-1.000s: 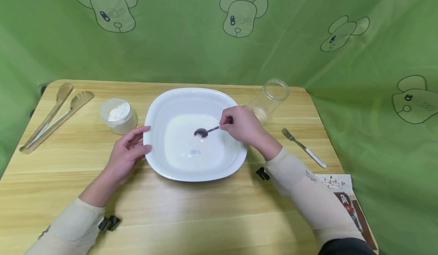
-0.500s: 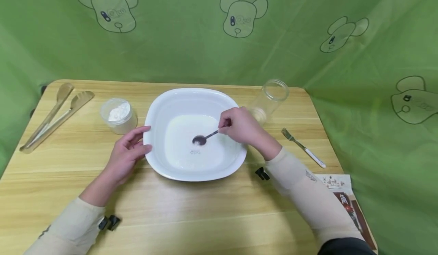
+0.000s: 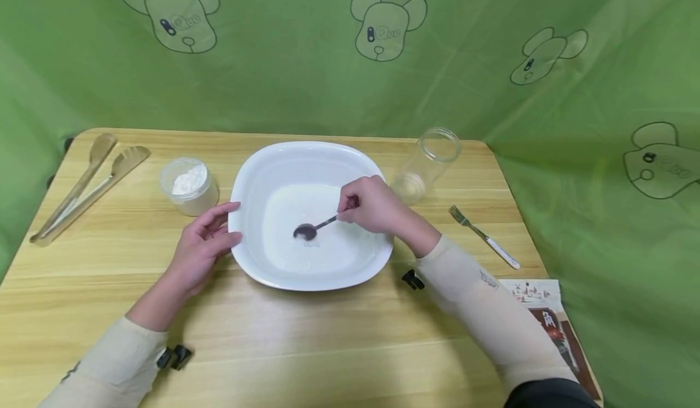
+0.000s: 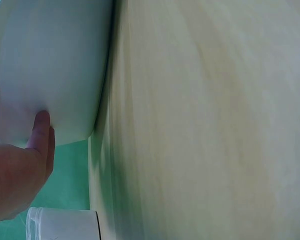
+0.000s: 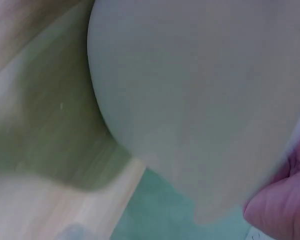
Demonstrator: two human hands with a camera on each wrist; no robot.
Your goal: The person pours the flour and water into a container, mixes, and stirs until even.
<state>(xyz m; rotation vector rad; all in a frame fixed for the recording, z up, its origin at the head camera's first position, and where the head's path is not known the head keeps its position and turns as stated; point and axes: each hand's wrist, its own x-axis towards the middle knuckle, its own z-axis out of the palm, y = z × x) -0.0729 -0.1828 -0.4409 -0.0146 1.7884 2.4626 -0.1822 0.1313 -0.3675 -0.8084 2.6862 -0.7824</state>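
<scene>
A white basin stands mid-table with what looks like clear liquid in it. My left hand grips its left rim, thumb over the edge; in the left wrist view a finger of that hand lies against the basin's outer wall. Over the basin's right part, my right hand pinches a small dark metal spoon by its handle. The spoon's bowl is low over the basin floor; whether it touches cannot be told. In the right wrist view, only part of the right hand shows beyond the basin wall.
A clear tub of white powder stands left of the basin, beside metal tongs. To the right are a tall glass jar, a fork and a printed packet. A green curtain hangs behind.
My right hand has moved left and slightly nearer, carrying the spoon's bowl leftward and toward the basin's near side. The left hand has stayed on the rim.
</scene>
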